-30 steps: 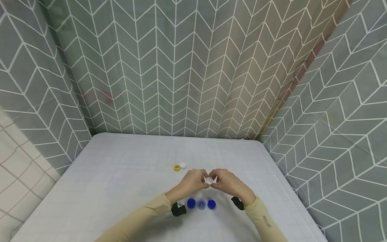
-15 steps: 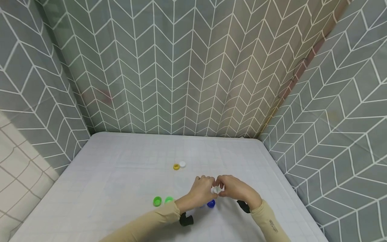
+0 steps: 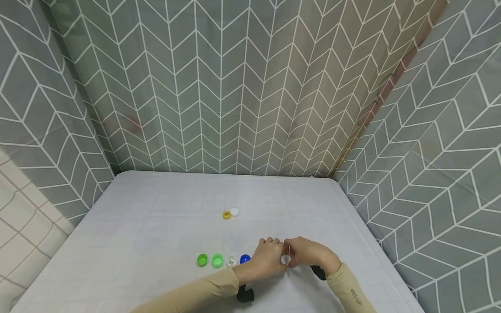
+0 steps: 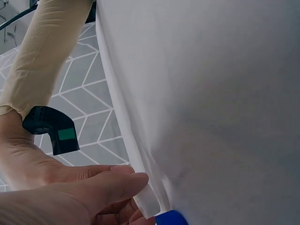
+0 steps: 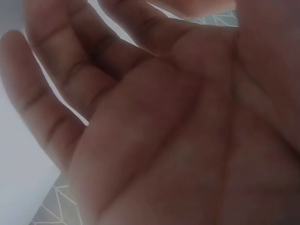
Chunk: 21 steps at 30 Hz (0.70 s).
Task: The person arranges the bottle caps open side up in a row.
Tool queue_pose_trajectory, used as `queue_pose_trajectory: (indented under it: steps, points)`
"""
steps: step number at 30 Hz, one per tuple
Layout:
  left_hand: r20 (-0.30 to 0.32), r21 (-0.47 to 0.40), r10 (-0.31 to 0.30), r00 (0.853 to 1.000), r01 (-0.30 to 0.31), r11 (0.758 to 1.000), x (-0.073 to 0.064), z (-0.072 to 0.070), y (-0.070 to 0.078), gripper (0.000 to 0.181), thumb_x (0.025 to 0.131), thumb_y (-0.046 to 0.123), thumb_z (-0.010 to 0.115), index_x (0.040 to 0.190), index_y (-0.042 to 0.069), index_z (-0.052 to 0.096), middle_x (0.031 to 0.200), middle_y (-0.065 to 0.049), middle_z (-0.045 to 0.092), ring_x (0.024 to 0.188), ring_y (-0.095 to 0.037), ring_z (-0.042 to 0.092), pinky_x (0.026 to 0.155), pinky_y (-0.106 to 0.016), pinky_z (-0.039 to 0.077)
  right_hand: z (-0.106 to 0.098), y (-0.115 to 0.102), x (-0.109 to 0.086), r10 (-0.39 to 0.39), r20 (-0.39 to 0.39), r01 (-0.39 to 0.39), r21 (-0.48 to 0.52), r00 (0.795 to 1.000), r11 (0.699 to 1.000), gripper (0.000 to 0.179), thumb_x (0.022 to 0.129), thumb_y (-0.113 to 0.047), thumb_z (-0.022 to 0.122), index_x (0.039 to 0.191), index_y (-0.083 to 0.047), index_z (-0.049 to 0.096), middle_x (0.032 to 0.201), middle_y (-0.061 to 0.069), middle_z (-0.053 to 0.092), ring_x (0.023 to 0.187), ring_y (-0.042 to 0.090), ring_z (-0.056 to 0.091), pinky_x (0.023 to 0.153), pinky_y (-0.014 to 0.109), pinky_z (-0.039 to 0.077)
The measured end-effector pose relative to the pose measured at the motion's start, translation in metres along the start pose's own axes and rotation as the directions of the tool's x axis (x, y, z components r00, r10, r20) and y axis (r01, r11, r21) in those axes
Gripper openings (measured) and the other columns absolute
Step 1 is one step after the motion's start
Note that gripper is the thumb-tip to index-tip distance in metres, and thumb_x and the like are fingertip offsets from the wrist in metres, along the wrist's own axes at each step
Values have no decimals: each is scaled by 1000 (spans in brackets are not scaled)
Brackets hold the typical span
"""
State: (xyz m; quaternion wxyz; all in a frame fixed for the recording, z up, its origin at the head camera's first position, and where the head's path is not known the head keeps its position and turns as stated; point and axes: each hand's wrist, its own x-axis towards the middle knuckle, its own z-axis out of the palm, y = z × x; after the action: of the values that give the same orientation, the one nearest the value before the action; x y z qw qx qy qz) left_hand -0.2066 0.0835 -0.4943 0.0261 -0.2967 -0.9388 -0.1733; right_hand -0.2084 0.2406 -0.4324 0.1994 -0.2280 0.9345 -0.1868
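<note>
Out over the table's front right, my two hands meet at a small white bottle cap. My left hand pinches it from the left with thumb and fingertips. From the other side my right hand holds it with curled index finger and thumb. In the left wrist view the white cap shows at the fingertips, with a blue cap just beyond. The right wrist view shows mostly the palm and hides the cap.
Left of my left hand runs a row: a green cap, a light green cap, a clear-white cap and a blue cap partly covered by the hand. Farther back lie a yellow cap and another white cap.
Both hands have moved right and toward the table's front with the white cap between them. The green and clear-white caps came into view as the left arm shifted; the row's right end is now hidden.
</note>
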Motion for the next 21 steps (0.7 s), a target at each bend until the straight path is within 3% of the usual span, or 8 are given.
queue_pose_trajectory:
  steps: [13, 21]
  points:
    - [1, 30, 19, 1000, -19, 999, -3, 5, 0, 30, 71, 39, 81, 83, 19, 63, 76, 8, 51, 73, -11, 45, 71, -30, 36, 9, 0, 4, 62, 30, -61, -23, 998, 998, 31, 72, -9, 81, 95, -12, 61, 82, -3, 59, 72, 11, 50, 64, 27, 43]
    - [47, 22, 29, 999, -30, 999, -1, -1, -2, 34, 72, 41, 81, 88, 18, 62, 78, 8, 51, 74, -10, 45, 72, -30, 38, 6, 0, 6, 53, 25, -52, -47, 998, 998, 29, 72, -12, 81, 94, -12, 61, 78, -4, 58, 69, 10, 50, 61, 27, 42]
